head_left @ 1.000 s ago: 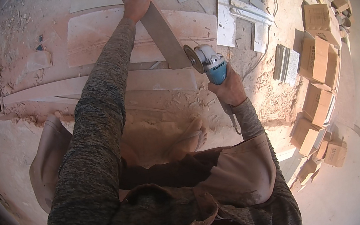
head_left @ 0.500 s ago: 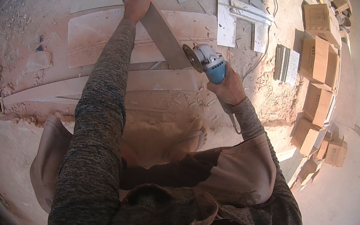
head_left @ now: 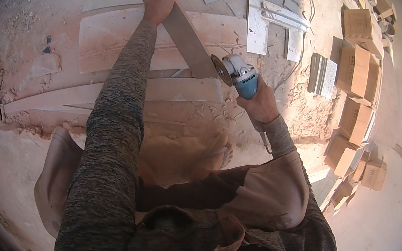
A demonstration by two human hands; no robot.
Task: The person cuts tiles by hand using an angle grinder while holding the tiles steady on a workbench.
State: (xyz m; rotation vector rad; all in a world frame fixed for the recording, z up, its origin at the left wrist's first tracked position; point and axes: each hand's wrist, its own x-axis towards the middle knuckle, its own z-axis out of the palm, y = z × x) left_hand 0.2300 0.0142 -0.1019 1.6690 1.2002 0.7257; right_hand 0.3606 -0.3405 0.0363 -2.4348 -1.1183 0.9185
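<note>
The floor (head_left: 4, 174) carried everything, there being no desk, so the person worked low over it. The boxes (head_left: 353, 68) stood in a bent row on the right, well apart from the hands, perhaps to leave room to work. The slab (head_left: 107, 40) lay flat beyond the person's feet, and nearer in, the plank (head_left: 184, 88) ran crosswise. The strip (head_left: 187, 42) slanted across the slab in view, its near end pointing at the grinder (head_left: 246, 83); whether it rested on anything or was held raised could not be told. The left hand (head_left: 159, 3) was clamped on the strip's far end, thumb on one side and fingers on the other, probably to steady it with the skin well away from the disc (head_left: 221, 70). The right hand (head_left: 261, 102) was closed round the grinder's body, apparently so that the disc stood edge-on at the strip's near end; contact between the two could not be made out. As for materials, the floor was gritty, reddish with dust around the work and smoother at far right. The boxes looked like brown cardboard, some with open flaps. The slab was broad, pale and dust-stained, the plank long and tapering, the strip narrow, straight-edged and grey-brown. The offcuts (head_left: 254, 26) were white and angular, the grinder blue and silvery, the disc thin and round.
</note>
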